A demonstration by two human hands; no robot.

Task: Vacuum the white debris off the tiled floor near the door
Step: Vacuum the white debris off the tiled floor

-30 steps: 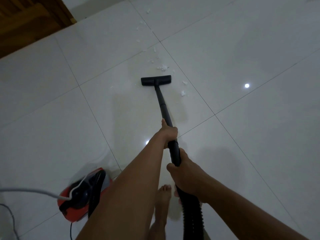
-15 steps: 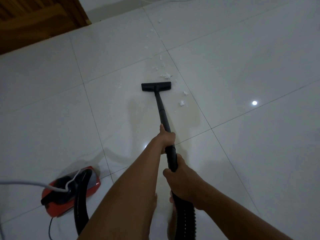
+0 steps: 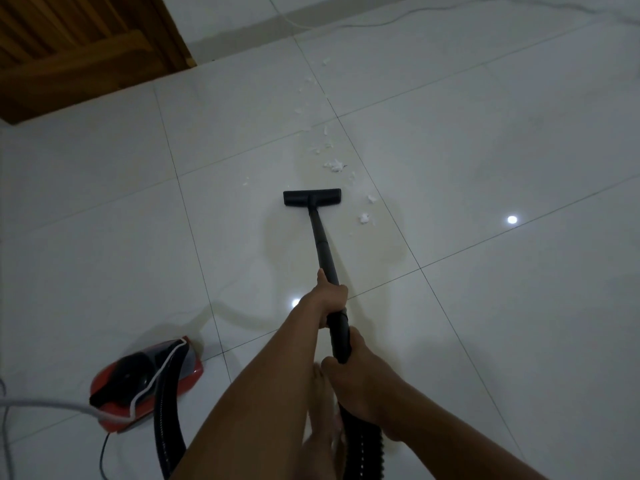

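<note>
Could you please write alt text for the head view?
A person's left hand and right hand grip a black vacuum wand, its nozzle on the tiled floor near scattered white debris. A red vacuum cleaner sits lower left.

Looks like a room in a home. Glossy pale tiled floor (image 3: 485, 323) with thin grout lines, mirroring two bright spots of lamp light (image 3: 512, 220). Slatted wooden door (image 3: 79, 57) at far left, beside a plain white wall (image 3: 228, 22). Small red household vacuum (image 3: 145, 379) near left on the tiles, with black hose (image 3: 166, 427) and wand (image 3: 322, 244), pale cord (image 3: 45, 407) trailing off left. Thin cable (image 3: 363, 25) loose along the far edge. Bare foot (image 3: 320, 403) on the tiles, nearest.
</note>
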